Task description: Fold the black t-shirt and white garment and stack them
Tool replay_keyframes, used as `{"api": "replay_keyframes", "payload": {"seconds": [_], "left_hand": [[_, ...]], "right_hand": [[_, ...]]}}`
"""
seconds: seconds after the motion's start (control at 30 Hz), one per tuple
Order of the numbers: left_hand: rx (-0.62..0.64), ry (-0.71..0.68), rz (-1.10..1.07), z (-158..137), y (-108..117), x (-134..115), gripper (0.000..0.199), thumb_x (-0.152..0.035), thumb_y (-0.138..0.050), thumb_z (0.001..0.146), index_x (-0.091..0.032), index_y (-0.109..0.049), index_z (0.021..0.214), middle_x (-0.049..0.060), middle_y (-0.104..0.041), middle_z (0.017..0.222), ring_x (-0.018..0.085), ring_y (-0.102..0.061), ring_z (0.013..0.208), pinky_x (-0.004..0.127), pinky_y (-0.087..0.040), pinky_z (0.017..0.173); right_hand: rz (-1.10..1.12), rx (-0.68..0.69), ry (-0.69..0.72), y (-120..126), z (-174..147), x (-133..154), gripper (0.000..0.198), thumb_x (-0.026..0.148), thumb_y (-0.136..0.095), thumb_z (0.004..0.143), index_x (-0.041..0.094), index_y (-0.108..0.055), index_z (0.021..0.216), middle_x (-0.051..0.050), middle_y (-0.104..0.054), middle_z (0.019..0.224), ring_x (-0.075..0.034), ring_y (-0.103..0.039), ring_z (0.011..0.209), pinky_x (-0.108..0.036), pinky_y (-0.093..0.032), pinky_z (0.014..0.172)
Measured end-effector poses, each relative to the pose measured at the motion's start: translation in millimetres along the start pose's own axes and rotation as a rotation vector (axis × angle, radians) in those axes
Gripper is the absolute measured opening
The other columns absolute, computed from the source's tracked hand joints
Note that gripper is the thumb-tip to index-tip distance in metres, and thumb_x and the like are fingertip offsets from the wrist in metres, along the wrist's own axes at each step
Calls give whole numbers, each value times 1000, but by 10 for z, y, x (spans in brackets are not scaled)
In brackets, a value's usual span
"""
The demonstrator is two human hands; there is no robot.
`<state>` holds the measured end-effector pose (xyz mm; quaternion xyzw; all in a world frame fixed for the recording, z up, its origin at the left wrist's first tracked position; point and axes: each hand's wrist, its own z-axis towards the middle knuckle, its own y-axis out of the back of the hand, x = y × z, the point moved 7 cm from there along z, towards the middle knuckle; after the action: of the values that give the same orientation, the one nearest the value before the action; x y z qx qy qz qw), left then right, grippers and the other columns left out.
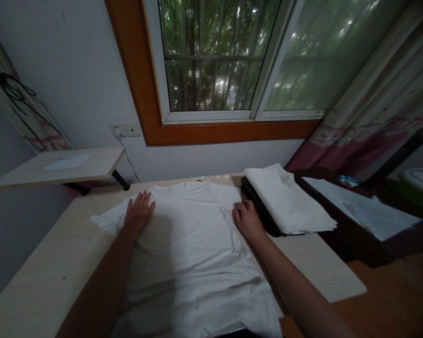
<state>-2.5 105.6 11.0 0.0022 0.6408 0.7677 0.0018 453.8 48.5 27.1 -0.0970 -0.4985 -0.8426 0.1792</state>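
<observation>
A white T-shirt lies spread out on a pale wooden table, its neckline toward the wall and wrinkles across its lower part. My left hand rests flat with fingers out on the shirt, near the left sleeve. At the shirt's right edge, just below the right sleeve, the fingers of my right hand are curled in and pinch the fabric. Just right of that hand is a folded white cloth on top of black folded fabric. The shirt's bottom hem is partly cut off by the frame.
A raised wooden shelf with a paper stands at the table's back left. Behind are a wall socket with a cord and a window. On the right, a dark surface holds a sheet beside a curtain.
</observation>
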Motion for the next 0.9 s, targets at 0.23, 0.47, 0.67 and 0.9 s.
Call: {"api": "replay_keyframes", "payload": {"seconds": [0.23,0.47,0.67,0.9], "left_hand": [[16,14,-19,37,-52,31,62,-45,-24,104,-19,-34,161,8,-27,170,26,-23,158,58,-17,127],[-16,1,-26,18,-19,21,61,-44,-26,104,-21,-37,159,8,-30,169,25,-24,157,56,-16,127],[22,22,-44,25,-6,20,61,-45,-25,104,-21,-37,159,8,-29,169,25,-24,158,57,-17,127],[18,20,-39,20,14,12,61,-45,-25,104,-21,-37,159,8,-29,169,25,-24,158,57,-18,127]], "right_hand": [[92,7,-38,-4,2,-76,24,25,-53,92,16,-66,110,-16,-57,112,-30,-60,102,-46,-52,95],[200,-50,-106,-5,21,-144,36,29,-53,89,15,-60,120,-16,-62,109,-30,-61,100,-46,-53,93],[302,-47,-129,-18,37,-190,34,28,-50,89,16,-62,118,-16,-66,109,-30,-63,102,-48,-51,97],[759,-116,-280,28,41,-288,35,45,-61,89,20,-64,114,-9,-68,106,-24,-64,96,-42,-54,89]]}}
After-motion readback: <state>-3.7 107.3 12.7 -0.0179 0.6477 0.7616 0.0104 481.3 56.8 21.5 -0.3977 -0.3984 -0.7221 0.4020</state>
